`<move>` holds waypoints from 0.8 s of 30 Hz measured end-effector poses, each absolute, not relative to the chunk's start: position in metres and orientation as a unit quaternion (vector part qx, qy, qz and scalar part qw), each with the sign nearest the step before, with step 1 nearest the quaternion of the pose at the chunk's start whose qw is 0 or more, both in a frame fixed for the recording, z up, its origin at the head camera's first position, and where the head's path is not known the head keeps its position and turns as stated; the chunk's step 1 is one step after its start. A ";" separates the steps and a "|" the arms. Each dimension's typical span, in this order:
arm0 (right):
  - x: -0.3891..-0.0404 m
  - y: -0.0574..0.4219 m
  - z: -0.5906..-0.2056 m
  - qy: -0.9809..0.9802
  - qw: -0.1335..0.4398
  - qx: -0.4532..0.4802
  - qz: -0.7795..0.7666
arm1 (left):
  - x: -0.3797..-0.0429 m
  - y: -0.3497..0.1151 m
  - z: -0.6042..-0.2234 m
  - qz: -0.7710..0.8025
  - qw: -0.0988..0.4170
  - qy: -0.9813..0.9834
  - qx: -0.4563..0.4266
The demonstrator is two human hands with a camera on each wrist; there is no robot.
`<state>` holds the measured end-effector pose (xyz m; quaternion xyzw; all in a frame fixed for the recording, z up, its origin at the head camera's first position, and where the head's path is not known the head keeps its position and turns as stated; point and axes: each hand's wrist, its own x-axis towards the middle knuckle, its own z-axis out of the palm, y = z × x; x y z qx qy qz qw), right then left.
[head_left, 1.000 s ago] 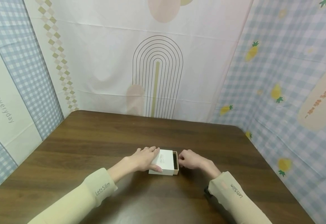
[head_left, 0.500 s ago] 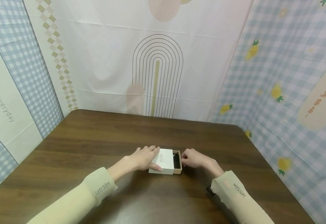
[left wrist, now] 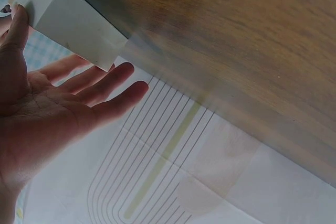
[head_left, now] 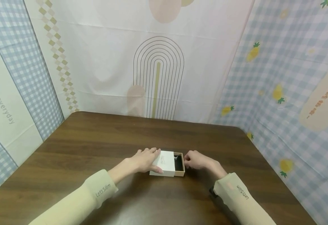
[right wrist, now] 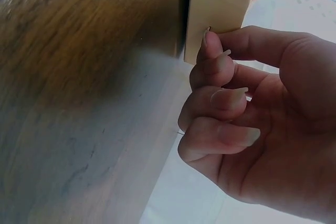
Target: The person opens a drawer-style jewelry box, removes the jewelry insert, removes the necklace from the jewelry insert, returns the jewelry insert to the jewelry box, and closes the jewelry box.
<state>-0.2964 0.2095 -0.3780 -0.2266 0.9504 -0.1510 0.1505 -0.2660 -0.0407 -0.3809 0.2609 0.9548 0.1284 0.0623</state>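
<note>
A white slide-out box sits on the brown table, its sleeve (head_left: 166, 161) printed with small text on top. From its right end sticks a tan-rimmed drawer (head_left: 179, 173), dark inside, with a small silvery item (head_left: 176, 157) near the sleeve's mouth. My left hand (head_left: 146, 160) lies over the sleeve's left end and holds it, thumb along the near side, fingers toward the far side. My right hand (head_left: 196, 159) is at the drawer's end. There the right wrist view shows thumb and index finger pinching at the drawer's end face (right wrist: 212, 9), other fingers curled.
The wooden table (head_left: 110, 131) reaches back to a white patterned cloth (head_left: 110, 62). Checked cloths hang at the left (head_left: 20, 40) and right (head_left: 279, 72). A dark band (head_left: 213, 192) shows under the right sleeve cuff.
The right hand has moved a little to the right, and the drawer has slid farther out of the sleeve, baring more dark interior and the silvery item. The left hand stays in place.
</note>
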 end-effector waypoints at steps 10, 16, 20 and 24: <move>-0.296 0.210 -0.377 0.952 0.160 -0.204 -0.159 | -0.263 -0.040 -0.381 0.136 0.069 0.955 0.256; -0.297 0.213 -0.378 0.952 0.162 -0.202 -0.163 | -0.263 -0.040 -0.381 0.130 0.063 0.956 0.257; -0.298 0.215 -0.378 0.953 0.160 -0.202 -0.161 | -0.263 -0.040 -0.381 0.128 0.060 0.956 0.256; -0.298 0.216 -0.378 0.954 0.159 -0.199 -0.158 | -0.264 -0.040 -0.381 0.130 0.062 0.956 0.254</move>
